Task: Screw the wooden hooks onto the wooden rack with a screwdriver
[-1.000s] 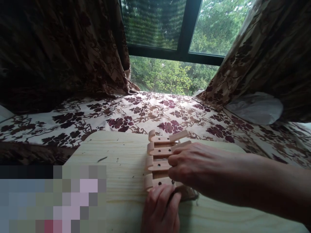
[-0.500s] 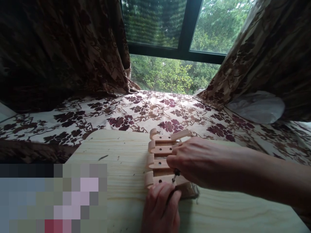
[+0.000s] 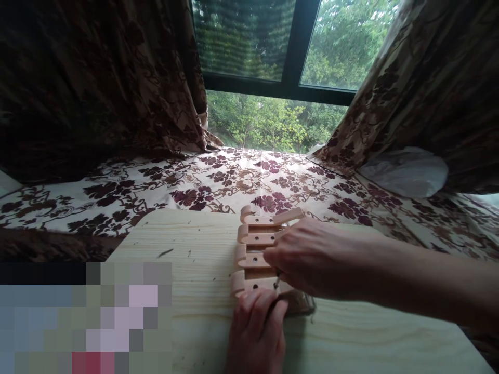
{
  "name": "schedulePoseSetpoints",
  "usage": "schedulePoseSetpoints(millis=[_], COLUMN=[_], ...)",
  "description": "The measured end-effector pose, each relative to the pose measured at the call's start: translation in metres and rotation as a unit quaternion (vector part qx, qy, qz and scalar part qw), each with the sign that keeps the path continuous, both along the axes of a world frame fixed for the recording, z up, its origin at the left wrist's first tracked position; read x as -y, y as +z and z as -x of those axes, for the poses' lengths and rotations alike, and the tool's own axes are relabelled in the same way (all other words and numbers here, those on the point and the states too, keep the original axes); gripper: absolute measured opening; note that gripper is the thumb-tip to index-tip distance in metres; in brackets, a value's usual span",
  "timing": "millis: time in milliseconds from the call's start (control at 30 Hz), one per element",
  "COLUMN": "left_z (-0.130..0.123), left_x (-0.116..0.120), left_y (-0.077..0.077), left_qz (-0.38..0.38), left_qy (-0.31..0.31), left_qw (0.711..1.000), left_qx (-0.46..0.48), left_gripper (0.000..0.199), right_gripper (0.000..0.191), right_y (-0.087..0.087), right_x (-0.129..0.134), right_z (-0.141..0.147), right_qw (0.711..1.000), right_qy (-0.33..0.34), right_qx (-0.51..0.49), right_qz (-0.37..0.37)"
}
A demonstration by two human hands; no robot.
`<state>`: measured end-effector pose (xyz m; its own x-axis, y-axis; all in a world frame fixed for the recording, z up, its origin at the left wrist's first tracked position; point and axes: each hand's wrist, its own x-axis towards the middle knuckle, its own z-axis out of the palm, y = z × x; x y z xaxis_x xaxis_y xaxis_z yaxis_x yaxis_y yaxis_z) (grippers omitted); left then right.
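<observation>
A light wooden rack [image 3: 260, 265] with several shaped crosspieces and dark screws in them lies on the tabletop. My right hand [image 3: 300, 252] is closed round a screwdriver [image 3: 277, 281]; its handle is mostly hidden in the fist. The thin shaft points down at a screw hole in the nearest crosspiece. Just below it, my left hand [image 3: 257, 324] is closed on the near edge of the wooden rack, with curled fingers. Something brownish and shiny, perhaps plastic wrap [image 3: 302, 303], shows under the rack's near right corner.
The pale wooden tabletop [image 3: 187, 291] bears small dark scraps, one of them a longer sliver [image 3: 166, 253]. Beyond it spreads a floral cloth [image 3: 234, 179] below a window with patterned curtains [image 3: 156, 78]. A white translucent bag [image 3: 407, 171] lies at the back right. Pixelation covers the lower left.
My right hand has dipped and tilted slightly toward the left over the screw, hiding more of the screwdriver. My left hand stays at the rack's near edge. The whole view has shifted a little.
</observation>
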<state>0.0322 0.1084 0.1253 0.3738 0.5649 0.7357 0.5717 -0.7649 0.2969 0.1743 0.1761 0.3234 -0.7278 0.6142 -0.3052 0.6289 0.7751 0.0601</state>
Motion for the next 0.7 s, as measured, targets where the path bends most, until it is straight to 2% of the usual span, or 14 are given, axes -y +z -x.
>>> schedulePoseSetpoints(millis=[133, 233, 300, 400, 500, 600, 700], left_z=[-0.001, -0.002, -0.002, -0.003, -0.003, -0.003, -0.002], left_x=[0.001, 0.002, 0.001, 0.0, 0.0, 0.0, 0.0], left_y=[0.001, 0.001, 0.0, -0.001, -0.001, 0.001, 0.002], left_qz=[0.007, 0.009, 0.005, 0.0, 0.002, 0.007, 0.013], left_qy=[0.007, 0.011, 0.008, 0.005, 0.008, 0.009, 0.004], left_qw=[1.0, 1.0, 1.0, 1.0, 1.0, 1.0, 1.0], left_qx=[-0.001, -0.005, -0.007, -0.007, -0.007, -0.001, 0.003], left_gripper=[0.036, 0.035, 0.034, 0.033, 0.033, 0.034, 0.034], right_gripper=[0.021, 0.022, 0.021, 0.019, 0.017, 0.012, 0.017], right_y=[-0.015, -0.016, -0.01, 0.004, 0.013, 0.009, -0.002], right_x=[0.01, 0.008, 0.003, -0.005, -0.006, 0.0, 0.006], right_z=[-0.003, -0.003, -0.002, 0.003, 0.006, 0.004, 0.0], right_qw=[0.993, 0.993, 0.997, 0.998, 0.995, 0.998, 0.999], right_qy=[0.057, 0.082, 0.07, 0.006, -0.032, -0.012, 0.033], right_qx=[-0.058, -0.05, -0.022, 0.052, 0.081, 0.056, 0.001], right_qz=[-0.081, -0.064, -0.031, 0.025, 0.041, 0.02, -0.028])
